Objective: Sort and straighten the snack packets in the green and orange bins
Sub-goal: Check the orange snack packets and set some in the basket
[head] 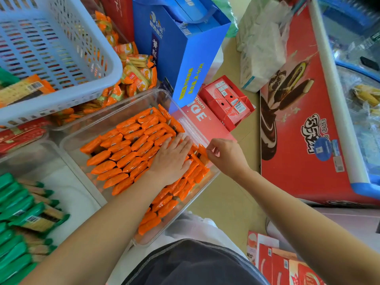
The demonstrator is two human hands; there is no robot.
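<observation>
A clear plastic bin [115, 122] in the middle holds several rows of orange snack packets [123, 153]. My left hand [172, 159] lies flat with straight fingers on the packets near the bin's right wall. My right hand [224, 155] hovers at the bin's right rim, its fingertips pinching the upper edge of an orange packet [202, 155] standing against the wall. At the lower left, green snack packets [18, 214] lie stacked in another clear bin [67, 171].
A pale blue perforated basket [61, 44] sits at the upper left above loose orange biscuit packs [135, 73]. A blue gift bag [181, 48] and red boxes [226, 101] stand behind the bin. A red ice-cream freezer [304, 120] fills the right side.
</observation>
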